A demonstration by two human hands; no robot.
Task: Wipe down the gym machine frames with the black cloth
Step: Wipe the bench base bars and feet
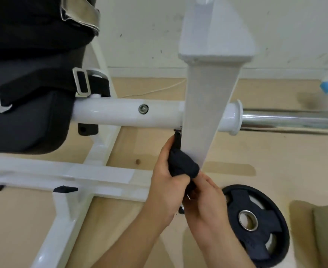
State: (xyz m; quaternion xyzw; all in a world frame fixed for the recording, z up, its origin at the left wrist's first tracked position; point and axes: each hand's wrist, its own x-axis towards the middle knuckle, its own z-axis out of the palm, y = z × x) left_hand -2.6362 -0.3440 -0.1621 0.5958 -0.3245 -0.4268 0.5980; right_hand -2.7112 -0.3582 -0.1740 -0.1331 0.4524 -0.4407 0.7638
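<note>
A bunched black fabric cloth presses against the lower edge of the white square metal upright post, at 6 o'clock from the white round crossbar. The left hand curls its fingers round the wad from 9 o'clock. The right hand, at 5 o'clock of the wad, pinches its hanging tail. A black rubber weight plate lies at 4 o'clock

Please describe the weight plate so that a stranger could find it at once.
Start from the white upright post in the middle. Below it, just right of the right hand, the weight plate lies flat on the floor. It alone is a black disc with a metal-ringed centre hole.
</note>
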